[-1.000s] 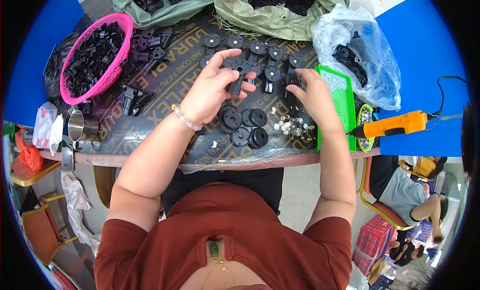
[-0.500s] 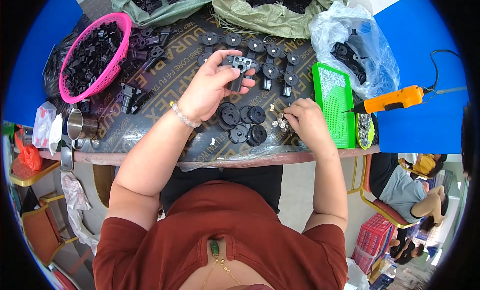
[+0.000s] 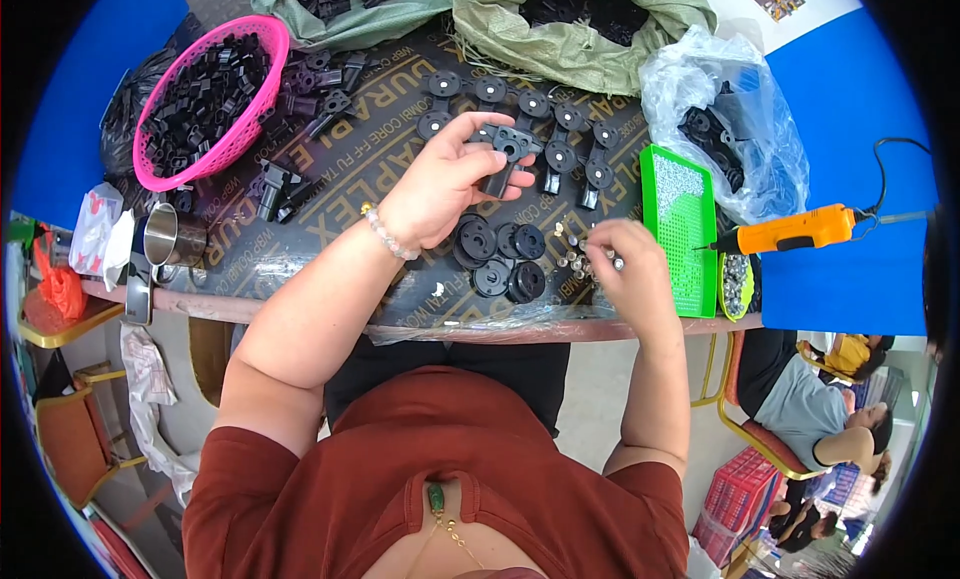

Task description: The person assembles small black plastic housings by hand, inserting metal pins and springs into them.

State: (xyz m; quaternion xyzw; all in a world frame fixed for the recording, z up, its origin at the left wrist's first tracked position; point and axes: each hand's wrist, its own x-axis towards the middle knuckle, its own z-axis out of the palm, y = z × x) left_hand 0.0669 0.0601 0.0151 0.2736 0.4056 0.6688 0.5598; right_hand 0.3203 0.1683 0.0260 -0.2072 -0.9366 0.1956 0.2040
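My left hand (image 3: 445, 184) grips a black plastic bracket (image 3: 512, 147) with a round hole, its thumb pressed on the front. At the right, my right hand (image 3: 638, 269) is closed, with a small silvery metal piece (image 3: 618, 264) at its fingertips. Beside those fingers lies a loose cluster of small metal pieces (image 3: 572, 259). Between the two hands, nearer the table edge, several black round plastic discs (image 3: 492, 276) are grouped together. Beyond the left hand, several black parts with round heads (image 3: 561, 156) lie in rows.
A pink basket (image 3: 277, 69) of black parts stands left, near a metal cup (image 3: 160, 234). Open sacks (image 3: 475, 24) line the back. At right are a green tray (image 3: 650, 194) of tiny screws, an orange electric screwdriver (image 3: 800, 231), a yellow dish (image 3: 738, 284) and a plastic bag (image 3: 770, 129).
The whole view has shifted slightly. My right hand has drawn its fingers together at the metal pieces, and one piece now shows at the fingertips. My left hand still holds the bracket.
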